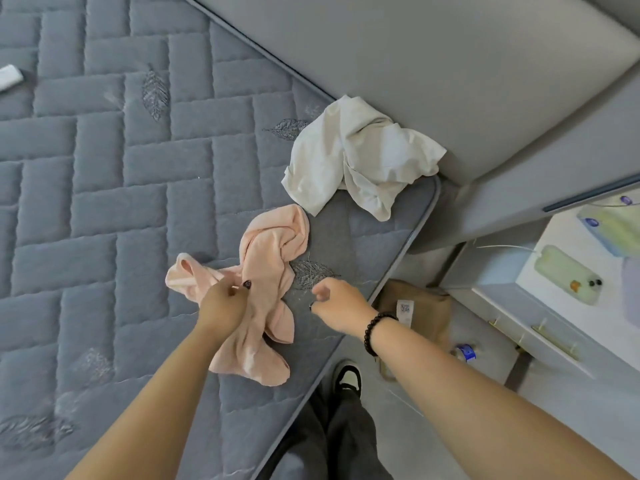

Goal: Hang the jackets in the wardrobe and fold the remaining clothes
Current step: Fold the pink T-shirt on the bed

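head view: a grey quilted mattress [104, 202] fills the left and middle of the scene, its rounded corner at the right. the left hand [221, 303] pinches a twisted pink garment [266, 271] between thumb and fingers, near the mattress's right edge; the garment lies crumpled on the quilt, one end trailing left, another bunched toward the near side under the wrist. the right hand [334, 301] hovers just right of the pink garment, apart from it, fingers loosely curled and holding nothing; a black bead bracelet [375, 332] circles its wrist. farther away, by the mattress corner and against the grey headboard [415, 64], lies a crumpled white garment [360, 161], well apart from both hands. at the far left edge a small white item [10, 77] rests on the quilt. on the floor to the right sit a tan bag [422, 313] and a bottle with a blue cap [465, 353]. a white nightstand [540, 306] at the right carries a pale green phone [568, 275]. a black-and-white shoe [348, 377] stands on the floor near the mattress edge.
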